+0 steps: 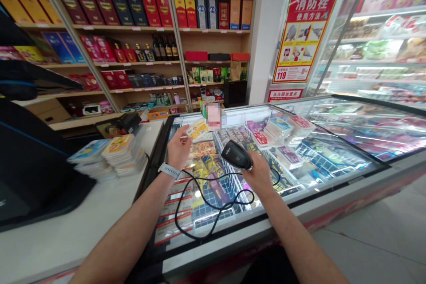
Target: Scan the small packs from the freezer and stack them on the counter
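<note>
1. Shop shelves (213,29) of boxed liquor rise behind a glass-topped freezer (233,242) beside the counter (66,230).
2. Left hand (179,148) grips a yellow packet (197,129) above the glass.
3. Right hand (258,174) grips a black barcode scanner (237,154), its cord (213,213) trailing over the freezer.

a convenience shop: boxed liquor shelves (126,28) and glass-topped freezer (253,230)
</note>
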`<state>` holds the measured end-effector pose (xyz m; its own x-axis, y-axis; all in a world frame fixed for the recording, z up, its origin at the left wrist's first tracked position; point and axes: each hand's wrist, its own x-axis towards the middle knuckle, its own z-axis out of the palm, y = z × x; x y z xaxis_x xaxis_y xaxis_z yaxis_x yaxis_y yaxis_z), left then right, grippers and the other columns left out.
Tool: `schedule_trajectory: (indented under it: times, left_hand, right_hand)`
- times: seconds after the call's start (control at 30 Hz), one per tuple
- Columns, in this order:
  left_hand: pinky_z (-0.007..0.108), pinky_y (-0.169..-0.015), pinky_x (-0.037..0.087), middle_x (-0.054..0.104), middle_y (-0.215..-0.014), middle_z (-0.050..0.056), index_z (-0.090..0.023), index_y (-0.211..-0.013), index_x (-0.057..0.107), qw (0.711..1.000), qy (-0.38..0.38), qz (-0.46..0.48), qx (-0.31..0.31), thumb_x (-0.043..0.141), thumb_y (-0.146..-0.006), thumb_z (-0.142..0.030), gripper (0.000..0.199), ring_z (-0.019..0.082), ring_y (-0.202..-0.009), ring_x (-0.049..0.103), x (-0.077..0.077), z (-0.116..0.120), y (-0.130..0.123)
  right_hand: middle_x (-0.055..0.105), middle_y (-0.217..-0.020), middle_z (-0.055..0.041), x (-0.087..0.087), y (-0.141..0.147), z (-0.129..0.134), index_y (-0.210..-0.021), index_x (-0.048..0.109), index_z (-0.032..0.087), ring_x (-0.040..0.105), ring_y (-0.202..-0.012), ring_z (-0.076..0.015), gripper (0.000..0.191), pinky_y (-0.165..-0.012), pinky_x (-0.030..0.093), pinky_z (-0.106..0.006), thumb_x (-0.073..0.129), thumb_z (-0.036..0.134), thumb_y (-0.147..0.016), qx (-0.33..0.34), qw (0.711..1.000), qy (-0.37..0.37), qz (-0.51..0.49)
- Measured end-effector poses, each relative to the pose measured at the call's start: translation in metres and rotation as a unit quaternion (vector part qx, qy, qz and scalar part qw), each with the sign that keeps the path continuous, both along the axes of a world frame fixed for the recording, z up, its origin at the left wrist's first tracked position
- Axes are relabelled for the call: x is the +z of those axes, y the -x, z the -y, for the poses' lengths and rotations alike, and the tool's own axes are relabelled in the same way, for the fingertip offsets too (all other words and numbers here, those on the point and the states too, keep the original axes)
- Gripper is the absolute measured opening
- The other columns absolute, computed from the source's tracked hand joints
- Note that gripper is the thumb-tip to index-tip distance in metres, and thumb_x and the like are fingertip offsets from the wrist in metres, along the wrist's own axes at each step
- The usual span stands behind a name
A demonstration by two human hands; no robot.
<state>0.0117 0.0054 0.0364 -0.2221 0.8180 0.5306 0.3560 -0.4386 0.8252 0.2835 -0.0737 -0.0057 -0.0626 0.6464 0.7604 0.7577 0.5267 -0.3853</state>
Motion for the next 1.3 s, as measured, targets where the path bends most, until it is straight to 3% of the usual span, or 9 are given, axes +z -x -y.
schedule_trajectory:
  times: [0.27, 1.3]
  left_hand:
    - [0.020, -0.065, 0.053, 0.063, -0.094, 0.002, -0.022, -0.125, 0.059, 1.000, -0.010, 0.014, 0.013, 0.062, -0.075, -0.016, 0.050, 0.010, -0.074, 0.063, -0.0002, -0.0009, -0.0005]
    - [0.018, -0.063, 0.051, 0.057, -0.088, 0.000, -0.023, -0.121, 0.058, 1.000, -0.020, 0.000, 0.023, 0.062, -0.074, -0.016, 0.048, 0.010, -0.072, 0.061, 0.0005, 0.0026, -0.0021]
  right_hand:
    - [0.063, -0.095, -0.0079, -0.0015, -0.0004, -0.0005, -0.104, 0.056, 0.018, 0.058, -0.088, -0.0256, 0.032, -0.078, 0.044, -0.038, 0.055, 0.013, -0.073, -0.005, 1.000, -0.006, 0.008]
    - [0.062, -0.095, -0.0084, -0.0025, -0.0013, -0.0014, -0.104, 0.055, 0.019, 0.056, -0.086, -0.0255, 0.031, -0.077, 0.045, -0.038, 0.054, 0.015, -0.073, -0.010, 1.000, -0.011, 0.012]
